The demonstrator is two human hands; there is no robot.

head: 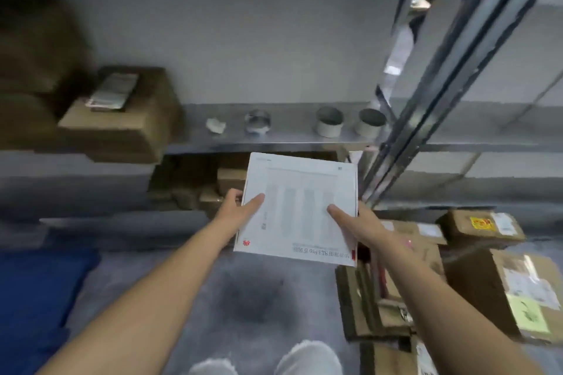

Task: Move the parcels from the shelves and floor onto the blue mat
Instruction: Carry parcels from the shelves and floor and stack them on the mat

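Carrying step: white flat parcel [300, 210] was held mid-air at centre, gripped at its side edges by left hand [233, 207] and right hand [362, 225], thumbs on top. Blue mat [36, 292] was seen at 8 o'clock; a leftward swing and set-down was judged next.

blue mat [36, 298] cropped left, shelf boxes [122, 125] blurred

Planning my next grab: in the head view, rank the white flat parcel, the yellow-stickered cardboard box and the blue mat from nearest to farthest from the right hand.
1. The white flat parcel: held by the right hand, at its right edge.
2. The yellow-stickered cardboard box: on the floor, to the right.
3. The blue mat: on the floor, far left.
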